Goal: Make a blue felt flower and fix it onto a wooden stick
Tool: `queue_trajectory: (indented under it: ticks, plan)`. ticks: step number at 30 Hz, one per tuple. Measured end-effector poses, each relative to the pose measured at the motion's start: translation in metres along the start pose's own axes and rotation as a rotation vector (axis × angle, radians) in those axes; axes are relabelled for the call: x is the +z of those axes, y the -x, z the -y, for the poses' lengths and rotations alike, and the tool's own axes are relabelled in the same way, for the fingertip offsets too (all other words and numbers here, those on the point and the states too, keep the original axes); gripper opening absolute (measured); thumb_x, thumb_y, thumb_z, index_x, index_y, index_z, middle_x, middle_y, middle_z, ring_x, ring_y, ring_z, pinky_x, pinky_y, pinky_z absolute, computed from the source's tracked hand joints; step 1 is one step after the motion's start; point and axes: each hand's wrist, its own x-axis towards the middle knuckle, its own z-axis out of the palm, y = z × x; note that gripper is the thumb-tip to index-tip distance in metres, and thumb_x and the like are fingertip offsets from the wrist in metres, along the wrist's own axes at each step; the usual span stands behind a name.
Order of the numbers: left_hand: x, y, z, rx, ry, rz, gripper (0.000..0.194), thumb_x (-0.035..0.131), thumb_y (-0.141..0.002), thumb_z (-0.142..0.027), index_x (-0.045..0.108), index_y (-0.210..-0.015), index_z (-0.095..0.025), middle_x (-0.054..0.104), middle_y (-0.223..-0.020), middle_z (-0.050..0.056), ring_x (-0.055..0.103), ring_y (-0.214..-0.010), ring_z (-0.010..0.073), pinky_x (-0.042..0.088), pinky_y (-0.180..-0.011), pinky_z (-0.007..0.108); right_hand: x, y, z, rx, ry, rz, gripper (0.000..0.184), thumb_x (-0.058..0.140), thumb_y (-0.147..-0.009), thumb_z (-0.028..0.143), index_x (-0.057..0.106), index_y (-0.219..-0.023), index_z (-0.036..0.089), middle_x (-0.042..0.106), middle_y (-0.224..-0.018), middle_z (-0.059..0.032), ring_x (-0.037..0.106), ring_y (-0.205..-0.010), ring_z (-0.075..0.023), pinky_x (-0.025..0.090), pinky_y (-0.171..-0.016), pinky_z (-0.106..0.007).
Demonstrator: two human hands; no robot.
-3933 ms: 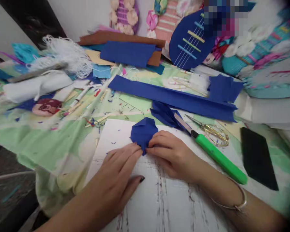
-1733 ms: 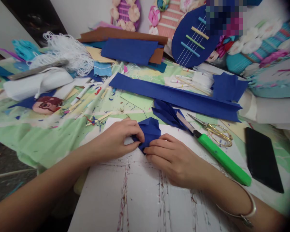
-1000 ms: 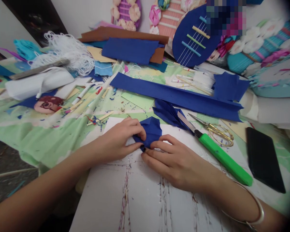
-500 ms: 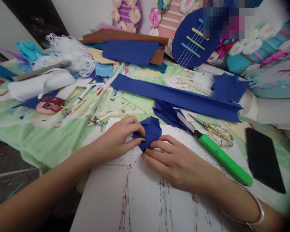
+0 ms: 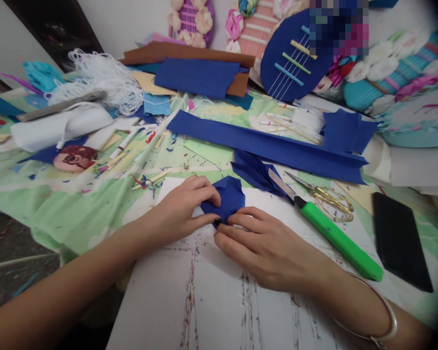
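Note:
A small piece of dark blue paper (image 5: 229,194) with uneven edges lies between my hands at the top of a white, scratched board (image 5: 156,296). Its left and lower edge is pinched by my left hand (image 5: 195,204), thumb and fingers closed on it. From the lower right, my right hand (image 5: 257,240) grips the same piece, fingertips bent against its bottom edge. My thumbs come together there, and the fingers partly hide that edge. Just beyond lies a crumpled blue paper bundle (image 5: 255,170), with the blade of a green-handled utility knife (image 5: 341,240) resting over it.
Gold-handled scissors (image 5: 330,199) and a black phone-like slab (image 5: 401,240) lie to the right. A long folded blue strip (image 5: 263,143) crosses the table behind. White string (image 5: 102,80) is heaped at back left; decorated panels (image 5: 288,58) lean against the wall.
My left thumb has slid slightly down toward the right fingertips at the paper's lower edge. Otherwise the hands and the blue piece stay almost in place.

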Motion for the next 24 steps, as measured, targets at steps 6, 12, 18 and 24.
queue_trajectory:
  ticks: [6, 12, 18, 24]
  plan:
    - [0.000, 0.000, -0.001, -0.003, -0.001, -0.005, 0.009, 0.060, -0.083, -0.023, 0.058, -0.090, -0.018, 0.054, -0.093, 0.004, 0.050, -0.091, 0.0182, 0.042, -0.078, 0.030, -0.006, -0.001, 0.003, -0.053, 0.048, -0.035, 0.017, 0.039, -0.093, 0.010, 0.055, -0.098, 0.013, 0.064, -0.086, -0.0068, 0.052, -0.084, -0.0180, 0.041, -0.088, -0.040]
    - [-0.001, -0.001, -0.001, -0.014, 0.009, -0.002, 0.009, 0.060, -0.083, -0.023, 0.058, -0.090, -0.018, 0.054, -0.093, 0.003, 0.050, -0.091, 0.0178, 0.042, -0.078, 0.030, -0.004, -0.001, 0.004, -0.043, -0.002, -0.100, 0.019, 0.039, -0.091, 0.007, 0.057, -0.087, 0.012, 0.064, -0.081, -0.0064, 0.049, -0.081, -0.0175, 0.041, -0.088, -0.039]
    - [-0.002, 0.000, -0.002, -0.017, 0.010, -0.004, 0.009, 0.061, -0.083, -0.023, 0.059, -0.090, -0.018, 0.054, -0.092, 0.003, 0.051, -0.090, 0.0176, 0.042, -0.077, 0.030, 0.004, 0.003, 0.002, 0.000, -0.138, -0.166, 0.020, 0.040, -0.086, 0.002, 0.057, -0.090, 0.012, 0.062, -0.081, -0.0057, 0.049, -0.087, -0.0188, 0.041, -0.084, -0.037]
    - [0.000, -0.002, 0.000, -0.018, 0.014, -0.010, 0.009, 0.061, -0.082, -0.023, 0.059, -0.089, -0.018, 0.055, -0.092, 0.004, 0.052, -0.090, 0.0177, 0.043, -0.077, 0.030, 0.007, 0.003, 0.001, 0.039, -0.212, -0.129, 0.023, 0.041, -0.081, 0.001, 0.056, -0.097, 0.010, 0.062, -0.086, -0.0079, 0.049, -0.089, -0.0200, 0.041, -0.077, -0.036]
